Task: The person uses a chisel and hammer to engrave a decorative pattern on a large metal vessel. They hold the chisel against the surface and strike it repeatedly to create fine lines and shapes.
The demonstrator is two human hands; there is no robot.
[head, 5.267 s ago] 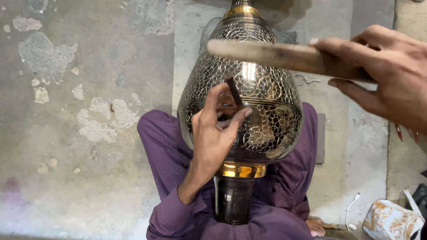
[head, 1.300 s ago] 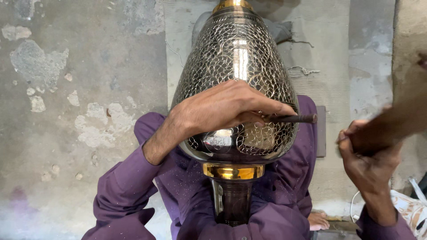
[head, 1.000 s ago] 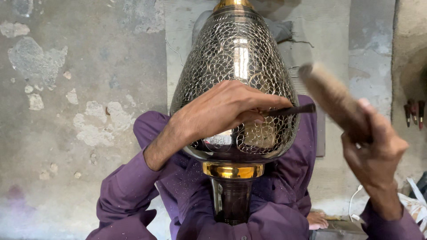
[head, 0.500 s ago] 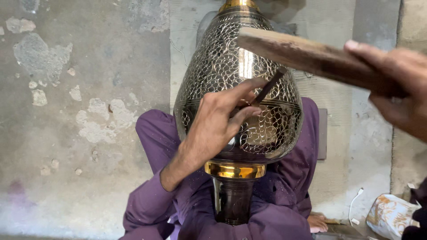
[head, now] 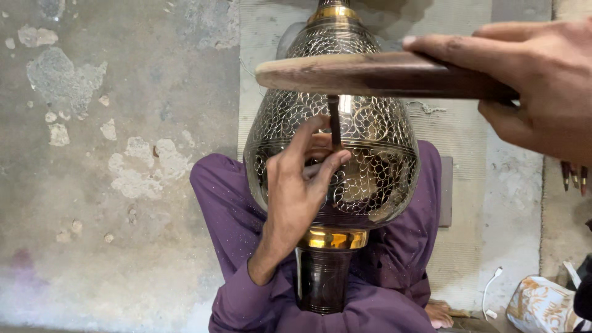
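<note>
Vase [head: 370, 142], chisel [head: 333, 120], mallet [head: 370, 74]: one each.

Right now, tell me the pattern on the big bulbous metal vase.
Fine scale-like engraved openwork covers the silvery bulbous metal vase, with gold bands; head view.

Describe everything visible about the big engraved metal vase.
The metal vase is a large teardrop-shaped vessel, shiny silver-grey, covered in fine scale-like engraved patterns and bands. A polished gold-coloured collar rings it near the dark ribbed neck, another near its far end. It lies across the person's purple-clad lap. The left hand rests on it, holding a thin dark chisel against its surface. The right hand holds a wooden mallet over the chisel.
</note>
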